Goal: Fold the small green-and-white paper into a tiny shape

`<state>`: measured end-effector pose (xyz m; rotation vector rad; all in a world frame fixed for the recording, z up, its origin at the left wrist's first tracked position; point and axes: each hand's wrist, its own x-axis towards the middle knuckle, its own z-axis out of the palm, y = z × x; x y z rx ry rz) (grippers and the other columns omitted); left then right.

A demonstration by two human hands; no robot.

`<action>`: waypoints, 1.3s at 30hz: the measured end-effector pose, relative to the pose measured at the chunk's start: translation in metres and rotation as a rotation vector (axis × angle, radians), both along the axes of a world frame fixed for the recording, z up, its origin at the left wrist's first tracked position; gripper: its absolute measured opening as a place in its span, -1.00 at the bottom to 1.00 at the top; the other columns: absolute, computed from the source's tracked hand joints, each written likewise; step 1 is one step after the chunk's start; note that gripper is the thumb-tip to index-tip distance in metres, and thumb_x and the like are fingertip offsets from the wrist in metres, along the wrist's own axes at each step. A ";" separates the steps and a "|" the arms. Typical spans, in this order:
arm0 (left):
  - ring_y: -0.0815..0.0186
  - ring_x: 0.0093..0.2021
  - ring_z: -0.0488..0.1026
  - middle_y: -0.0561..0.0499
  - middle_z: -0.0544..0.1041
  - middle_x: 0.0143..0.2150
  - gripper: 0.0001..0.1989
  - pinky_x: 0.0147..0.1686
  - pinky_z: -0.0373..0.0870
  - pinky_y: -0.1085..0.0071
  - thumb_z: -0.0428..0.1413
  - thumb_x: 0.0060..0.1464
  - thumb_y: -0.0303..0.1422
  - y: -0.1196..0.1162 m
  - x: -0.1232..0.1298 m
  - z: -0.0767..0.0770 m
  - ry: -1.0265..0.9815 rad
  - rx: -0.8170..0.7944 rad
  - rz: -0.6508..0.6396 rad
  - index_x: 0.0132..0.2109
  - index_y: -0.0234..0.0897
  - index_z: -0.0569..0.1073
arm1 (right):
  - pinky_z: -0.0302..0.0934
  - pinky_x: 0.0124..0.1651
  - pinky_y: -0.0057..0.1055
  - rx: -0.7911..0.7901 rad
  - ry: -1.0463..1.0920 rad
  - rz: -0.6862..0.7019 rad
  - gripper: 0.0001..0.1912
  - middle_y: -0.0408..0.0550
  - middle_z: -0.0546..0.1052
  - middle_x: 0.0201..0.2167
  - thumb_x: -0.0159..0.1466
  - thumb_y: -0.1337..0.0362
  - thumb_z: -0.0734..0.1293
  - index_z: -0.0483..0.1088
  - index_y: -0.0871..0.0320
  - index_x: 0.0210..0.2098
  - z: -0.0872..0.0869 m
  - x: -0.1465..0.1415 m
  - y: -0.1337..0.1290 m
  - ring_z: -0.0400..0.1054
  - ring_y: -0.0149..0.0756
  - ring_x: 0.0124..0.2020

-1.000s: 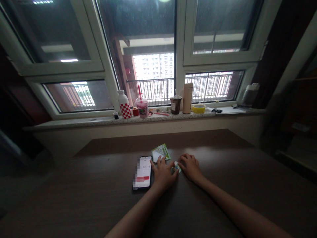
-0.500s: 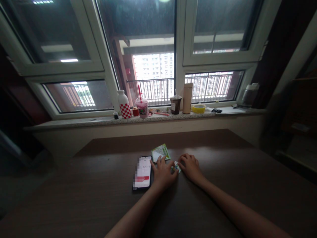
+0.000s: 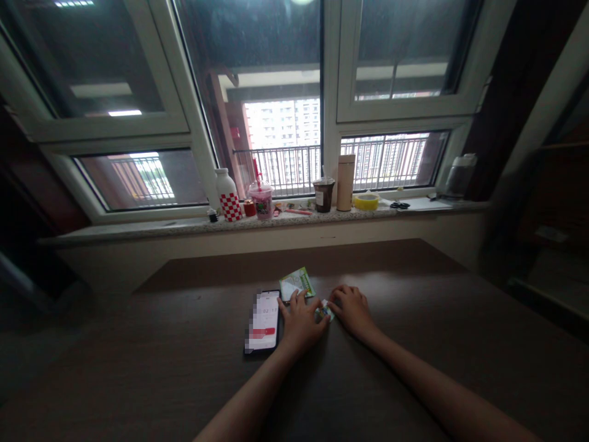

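A small colourful piece (image 3: pixel 324 310) lies on the brown table between my hands. My left hand (image 3: pixel 301 319) has its thumb and index finger closed on the piece's left side, while its other fingers reach toward a green and white packet (image 3: pixel 297 283). At the piece's right edge, my right hand (image 3: pixel 352 309) has its fingers bent and pressed down, with the fingertips partly hidden. A phone (image 3: pixel 263 322) with a lit screen lies just left of my left hand.
Beyond the table (image 3: pixel 184 319), a window sill (image 3: pixel 179 227) bears a checked bottle (image 3: pixel 229 195), a pink cup (image 3: pixel 263 201), a dark drink cup (image 3: pixel 324 195), a tan flask (image 3: pixel 345 183), yellow tape (image 3: pixel 366 201) and scissors (image 3: pixel 399 205).
The whole view has shifted slightly, so things appear a little further left. Both hands keep almost the same pose around the small piece.
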<state>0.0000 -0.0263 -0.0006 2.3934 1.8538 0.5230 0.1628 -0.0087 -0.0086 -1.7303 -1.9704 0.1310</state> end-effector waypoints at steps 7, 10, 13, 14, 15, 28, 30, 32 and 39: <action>-0.01 0.34 -0.04 -0.07 0.23 0.28 -0.64 0.20 -0.39 -0.33 0.05 0.09 -0.01 -0.005 0.001 0.005 -0.008 0.002 -0.003 -0.01 0.02 0.45 | 0.03 0.00 -0.25 -0.016 0.017 -0.001 -0.86 -0.09 0.46 -0.07 0.24 0.14 0.33 0.47 0.04 -0.30 0.003 0.000 0.001 0.22 -0.15 -0.01; -0.01 0.34 -0.04 -0.05 0.24 0.28 -0.68 0.21 -0.38 -0.33 0.09 0.08 -0.06 -0.007 0.002 0.006 -0.031 0.019 -0.005 -0.05 -0.01 0.46 | 0.03 0.00 -0.26 -0.032 0.050 -0.009 -0.87 -0.09 0.46 -0.09 0.22 0.14 0.34 0.47 0.04 -0.32 0.005 0.000 0.001 0.22 -0.16 -0.01; -0.01 0.33 -0.03 -0.02 0.25 0.27 -0.72 0.22 -0.38 -0.31 0.13 0.07 -0.10 -0.008 0.002 0.008 -0.052 0.063 -0.028 -0.07 -0.01 0.48 | 0.03 0.00 -0.25 -0.033 0.079 -0.020 -0.86 -0.10 0.46 -0.10 0.21 0.12 0.36 0.47 0.04 -0.34 0.005 0.000 0.002 0.22 -0.16 -0.01; -0.01 0.33 -0.02 -0.01 0.26 0.27 -0.72 0.22 -0.38 -0.31 0.13 0.07 -0.11 -0.008 0.002 0.008 -0.057 0.076 -0.034 -0.08 0.00 0.49 | 0.03 0.01 -0.25 -0.034 0.088 -0.025 -0.85 -0.11 0.46 -0.10 0.20 0.11 0.36 0.47 0.03 -0.35 0.005 0.000 0.002 0.22 -0.16 -0.01; -0.02 0.32 -0.01 -0.01 0.26 0.27 -0.73 0.23 -0.39 -0.30 0.14 0.06 -0.11 -0.009 0.002 0.009 -0.061 0.084 -0.037 -0.08 0.00 0.50 | 0.03 0.01 -0.25 -0.035 0.095 -0.028 -0.85 -0.11 0.46 -0.10 0.19 0.11 0.37 0.47 0.04 -0.35 0.004 0.001 0.003 0.23 -0.16 -0.01; -0.02 0.29 0.06 0.05 0.28 0.26 -0.75 0.24 -0.47 -0.29 0.14 0.07 -0.09 -0.010 0.001 0.013 -0.009 0.163 -0.071 -0.08 0.13 0.54 | 0.04 0.02 -0.28 -0.030 0.118 -0.052 -0.86 -0.10 0.45 -0.10 0.16 0.12 0.39 0.48 0.04 -0.36 -0.001 0.002 0.006 0.24 -0.17 -0.01; -0.02 0.29 0.06 0.07 0.28 0.27 -0.75 0.23 -0.49 -0.29 0.14 0.07 -0.07 -0.009 0.001 0.013 0.005 0.179 -0.079 -0.10 0.13 0.54 | 0.04 0.03 -0.27 -0.026 0.133 -0.047 -0.87 -0.11 0.46 -0.09 0.18 0.14 0.37 0.48 0.04 -0.36 -0.002 0.004 0.006 0.25 -0.17 -0.01; -0.02 0.29 0.05 0.09 0.28 0.27 -0.76 0.23 -0.51 -0.29 0.13 0.07 -0.06 -0.009 0.000 0.014 0.014 0.178 -0.081 -0.12 0.13 0.55 | 0.03 0.05 -0.27 -0.034 0.156 -0.036 -0.87 -0.11 0.46 -0.09 0.21 0.16 0.33 0.48 0.04 -0.34 -0.003 0.007 0.008 0.26 -0.18 0.00; -0.03 0.30 0.05 0.08 0.28 0.27 -0.76 0.21 -0.52 -0.32 0.11 0.08 -0.05 -0.008 -0.002 0.015 0.019 0.162 -0.082 -0.12 0.14 0.55 | 0.06 0.07 -0.32 -0.068 0.256 0.006 -0.88 -0.10 0.49 -0.14 0.23 0.24 0.30 0.48 0.10 -0.33 -0.004 0.016 0.013 0.29 -0.24 -0.02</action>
